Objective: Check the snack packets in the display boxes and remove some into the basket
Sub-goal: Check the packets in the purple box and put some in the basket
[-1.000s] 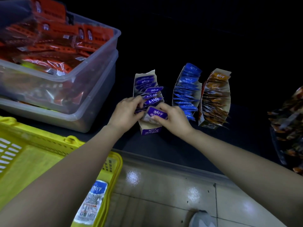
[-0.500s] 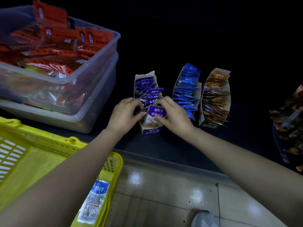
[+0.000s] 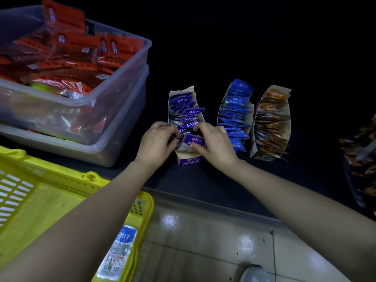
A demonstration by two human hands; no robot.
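Dark shelf [image 3: 203, 180] above glossy tiled floor [image 3: 203, 241]; both hands [image 3: 156, 142] pinch purple packets [image 3: 192, 142].

packets [image 3: 193, 141]: glossy foil | basket [image 3: 50, 192]: yellow plastic | floor [image 3: 203, 241]: shiny tile

Three display boxes [image 3: 234, 117] stood side by side on the surface [image 3: 203, 58], stacked tubs [image 3: 114, 102] to their left; the basket [image 3: 61, 190] sat before the tubs, one packet [image 3: 120, 249] in it.

Left hand [image 3: 155, 142] and right hand [image 3: 214, 143] close together, fingers curled
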